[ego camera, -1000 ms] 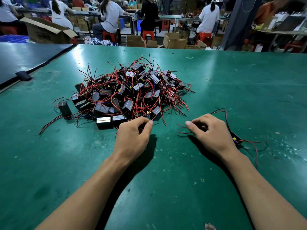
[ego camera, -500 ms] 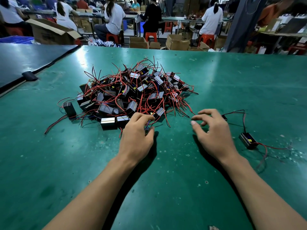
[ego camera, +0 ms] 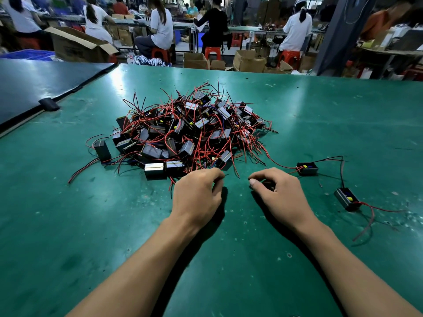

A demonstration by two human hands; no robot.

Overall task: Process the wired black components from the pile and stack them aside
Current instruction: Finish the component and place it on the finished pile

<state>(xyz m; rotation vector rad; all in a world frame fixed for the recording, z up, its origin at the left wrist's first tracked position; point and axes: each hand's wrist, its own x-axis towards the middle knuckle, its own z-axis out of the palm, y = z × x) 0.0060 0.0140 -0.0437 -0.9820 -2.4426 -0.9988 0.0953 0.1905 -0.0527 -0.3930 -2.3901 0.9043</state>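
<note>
Left hand and right hand curl knuckles-up, and I cannot tell whether either holds anything. Pile lies just beyond the left hand; first component and second component lie right of the right hand. The distant cardboard box gapes, contents unseen

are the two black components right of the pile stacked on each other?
No, the far component and the near component lie apart on the green table, bare surface between them.
</note>
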